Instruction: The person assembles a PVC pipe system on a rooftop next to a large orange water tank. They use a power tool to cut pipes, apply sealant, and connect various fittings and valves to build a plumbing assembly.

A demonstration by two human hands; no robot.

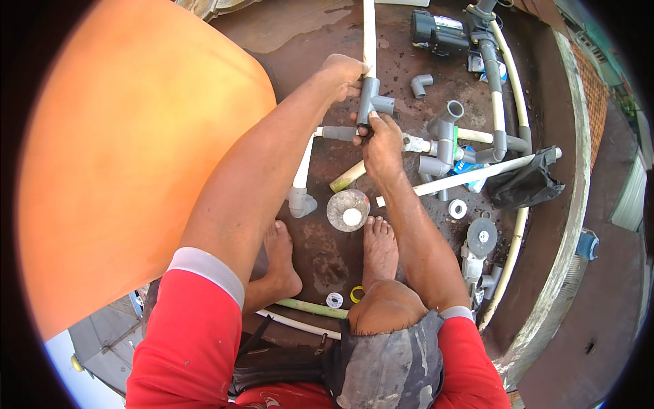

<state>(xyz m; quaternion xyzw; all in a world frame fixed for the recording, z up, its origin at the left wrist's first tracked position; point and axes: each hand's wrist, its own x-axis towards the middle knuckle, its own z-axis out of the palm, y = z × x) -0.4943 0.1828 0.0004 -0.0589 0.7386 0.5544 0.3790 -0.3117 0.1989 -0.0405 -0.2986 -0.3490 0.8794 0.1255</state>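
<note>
A long cream pipe (369, 34) runs down from the top edge into a grey plastic tee fitting (371, 92). My left hand (344, 73) is closed at the joint, its fingers around the pipe just above the tee. Lower down, my right hand (383, 146) grips the tee's near end, thumb against the fitting; some of its fingers are hidden behind. The tee's side branch points right. Beneath my hands, a grey coupling (338, 133) and a white valve-like fitting (414, 144) lie in a pipe line near the floor.
A grey elbow (421, 85), a can (348, 210), white tape rolls (457, 208) and an angle grinder (479, 245) lie around my bare feet. A dark pump (439, 33) stands far right beside piping. A big orange tank (143, 157) fills the left. A low wall (569, 225) bounds the right.
</note>
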